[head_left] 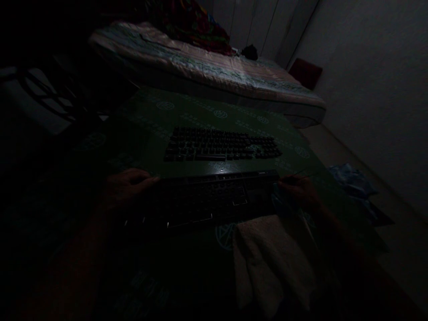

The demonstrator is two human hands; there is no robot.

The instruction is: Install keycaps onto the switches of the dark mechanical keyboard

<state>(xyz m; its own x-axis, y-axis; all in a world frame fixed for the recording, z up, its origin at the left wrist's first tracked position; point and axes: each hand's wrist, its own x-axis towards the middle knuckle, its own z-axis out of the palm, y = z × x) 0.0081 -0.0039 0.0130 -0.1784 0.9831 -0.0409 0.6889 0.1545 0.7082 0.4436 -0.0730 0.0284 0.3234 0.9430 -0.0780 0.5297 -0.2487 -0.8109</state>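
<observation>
The view is very dark. A black keyboard (200,198) lies in front of me, many of its keycaps apparently off. My left hand (132,183) grips its far left corner, thumb and fingers closed. At the right end my right hand (296,185) is closed, with thin wire-like lines sticking out beyond the fingers. A bluish crumpled piece (279,198) shows under that hand; whether it is held I cannot tell. Beyond the keyboard, loose black keycaps (214,145) are laid out in keyboard order. A beige cloth (270,263) lies nearer, below the right hand.
Everything rests on a green printed surface (147,107). Past its far edge stands a bed (207,67) with a dark red patterned blanket (194,26). Bluish fabric (354,180) lies on the floor at right, near the pale wall (374,89).
</observation>
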